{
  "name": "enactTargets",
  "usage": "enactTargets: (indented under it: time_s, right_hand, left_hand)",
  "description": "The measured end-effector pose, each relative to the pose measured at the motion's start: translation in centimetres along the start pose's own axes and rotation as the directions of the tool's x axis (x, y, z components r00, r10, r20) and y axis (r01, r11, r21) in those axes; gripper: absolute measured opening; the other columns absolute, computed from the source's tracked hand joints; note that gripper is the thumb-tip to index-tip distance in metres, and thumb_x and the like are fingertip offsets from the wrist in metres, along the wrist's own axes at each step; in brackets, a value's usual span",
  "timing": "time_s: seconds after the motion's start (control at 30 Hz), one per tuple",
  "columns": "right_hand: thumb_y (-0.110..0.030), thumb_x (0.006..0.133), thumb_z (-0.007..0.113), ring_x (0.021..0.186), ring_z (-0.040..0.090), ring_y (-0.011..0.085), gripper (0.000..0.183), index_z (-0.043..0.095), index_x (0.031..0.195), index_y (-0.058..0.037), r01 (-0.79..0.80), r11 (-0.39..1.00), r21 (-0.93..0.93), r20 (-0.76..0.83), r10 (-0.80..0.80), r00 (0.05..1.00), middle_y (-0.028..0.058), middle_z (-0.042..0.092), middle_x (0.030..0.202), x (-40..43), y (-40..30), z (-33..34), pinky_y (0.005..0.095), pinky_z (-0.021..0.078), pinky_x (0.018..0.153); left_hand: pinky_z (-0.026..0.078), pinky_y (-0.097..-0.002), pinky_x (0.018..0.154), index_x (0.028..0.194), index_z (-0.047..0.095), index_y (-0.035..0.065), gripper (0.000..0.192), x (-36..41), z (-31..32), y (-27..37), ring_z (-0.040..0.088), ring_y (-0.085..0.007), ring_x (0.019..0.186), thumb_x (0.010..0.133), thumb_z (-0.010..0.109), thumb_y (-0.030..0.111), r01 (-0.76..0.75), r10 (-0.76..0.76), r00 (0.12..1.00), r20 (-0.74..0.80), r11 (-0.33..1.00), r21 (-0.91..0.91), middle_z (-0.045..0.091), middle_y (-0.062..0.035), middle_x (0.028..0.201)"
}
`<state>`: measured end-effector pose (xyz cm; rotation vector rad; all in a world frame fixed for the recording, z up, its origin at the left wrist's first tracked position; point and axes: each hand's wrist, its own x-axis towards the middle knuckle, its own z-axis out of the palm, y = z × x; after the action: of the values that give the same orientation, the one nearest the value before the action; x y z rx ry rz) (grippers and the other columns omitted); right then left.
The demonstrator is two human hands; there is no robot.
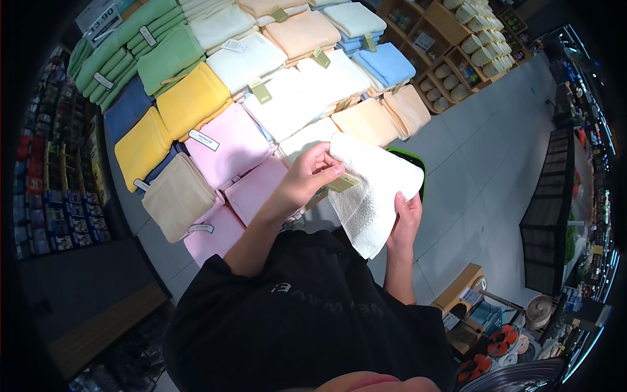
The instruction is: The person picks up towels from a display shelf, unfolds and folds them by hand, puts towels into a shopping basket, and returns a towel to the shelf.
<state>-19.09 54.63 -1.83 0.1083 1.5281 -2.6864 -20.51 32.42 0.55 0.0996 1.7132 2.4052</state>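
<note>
A white towel (374, 179) is held up before my chest, its lower corner hanging down. My left hand (316, 174) pinches its upper left edge, the thumb at an olive paper tag (344, 182) attached there. Along the opposite side, my right hand (405, 220) grips the towel's edge, thumb in front and fingers partly hidden behind. Just beyond the hands lie folded peach towels (367, 122) and a bright white folded towel (286, 103). Pink folded towels (228, 144) lie near my left forearm.
Stacked green (171, 56), yellow (193, 95), beige (179, 196) and blue towels (384, 63) fill the display. Behind the held towel shows a green-rimmed black object (411, 157). Wooden cubby shelves (441, 29) stand at the far right, above grey floor tiles (470, 152).
</note>
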Motion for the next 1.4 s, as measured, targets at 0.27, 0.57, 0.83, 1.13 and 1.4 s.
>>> enactTargets:
  time_s: [0.27,0.57,0.83,1.13,1.4]
  right_hand:
    - [-0.009,0.092,0.050,0.106,0.059,0.0216,0.039,0.042,0.128,0.0035,0.003,1.000,0.000,-0.041,-0.003,0.999,0.0152,0.057,0.119,0.4,-0.3,0.0,0.0344,0.0473,0.091]
    - [-0.008,0.092,0.049,0.107,0.059,0.0226,0.039,0.042,0.128,0.0035,-0.008,0.999,0.040,-0.025,0.009,1.000,0.0157,0.057,0.120,0.3,-0.3,0.1,0.0348,0.0474,0.092]
    - [-0.008,0.091,0.049,0.105,0.059,0.0227,0.040,0.041,0.128,0.0036,0.000,0.999,0.033,-0.035,0.001,0.999,0.0160,0.057,0.120,0.1,0.0,-0.2,0.0345,0.0480,0.091]
    - [-0.007,0.089,0.050,0.109,0.056,0.0214,0.045,0.039,0.131,0.0043,0.066,0.992,-0.106,-0.053,-0.072,0.996,0.0153,0.055,0.121,0.0,-0.2,0.1,0.0334,0.0444,0.094]
    - [0.000,0.088,0.052,0.112,0.053,0.0180,0.046,0.040,0.132,0.0052,0.096,0.966,-0.239,-0.035,-0.108,0.994,0.0124,0.053,0.125,-0.2,0.9,0.7,0.0303,0.0405,0.096]
  left_hand:
    - [0.048,-0.0268,0.079,0.136,0.026,-0.0049,0.055,-0.6,0.8,0.8,0.059,-0.0144,0.091,0.088,0.050,-0.002,0.086,-0.064,0.989,0.136,0.984,-0.157,0.059,-0.0146,0.102]
    - [0.050,-0.0261,0.075,0.138,0.024,-0.0041,0.062,-0.9,0.4,0.5,0.060,-0.0146,0.088,0.083,0.053,-0.005,0.101,-0.060,0.984,0.169,0.963,-0.249,0.059,-0.0148,0.100]
    - [0.048,-0.0247,0.077,0.138,0.024,-0.0035,0.063,-0.8,0.5,-0.6,0.060,-0.0142,0.089,0.082,0.051,-0.007,0.047,-0.003,0.988,0.152,0.958,-0.283,0.059,-0.0158,0.102]
    - [0.045,-0.0262,0.081,0.140,0.018,-0.0059,0.062,-0.3,0.1,-3.6,0.058,-0.0164,0.093,0.087,0.049,0.000,0.098,-0.095,0.993,0.074,0.994,-0.043,0.058,-0.0156,0.107]
    - [0.027,-0.0390,0.107,0.144,0.017,-0.0031,0.067,-0.5,2.1,-5.4,0.028,-0.0332,0.132,0.093,0.054,0.020,-0.223,0.246,0.969,-0.002,0.885,0.408,0.027,-0.0247,0.141]
